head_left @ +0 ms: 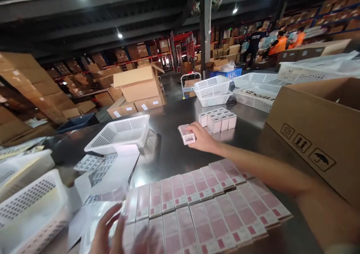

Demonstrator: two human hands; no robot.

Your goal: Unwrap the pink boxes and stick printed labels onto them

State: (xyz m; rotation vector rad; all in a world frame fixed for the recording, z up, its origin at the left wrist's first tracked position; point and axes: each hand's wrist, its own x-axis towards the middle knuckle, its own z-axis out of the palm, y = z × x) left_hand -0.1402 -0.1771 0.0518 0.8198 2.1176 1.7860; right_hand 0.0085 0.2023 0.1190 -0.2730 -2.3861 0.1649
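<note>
My right hand [201, 137] reaches over the dark table, fingers closed round a small white-and-pink box [188, 137] with a printed label on its end. Just beyond it stands a cluster of similar small boxes [218, 122], labels facing up. Nearer to me lie two rows of flat pink-and-white packets [197, 194], side by side, each with a red mark at one end. My left hand [108, 231] is at the left end of these rows, fingers apart, with nothing visible in it. Beside that hand is an opened white carton [120, 167] with labelled small boxes [97, 164] behind it.
A white perforated basket [119, 134] sits at the table's left, another [33, 209] nearer me. More baskets [212, 89] stand at the back. A large cardboard box [315, 134] blocks the right. Beyond are stacked cartons [140, 85] and several people [278, 44].
</note>
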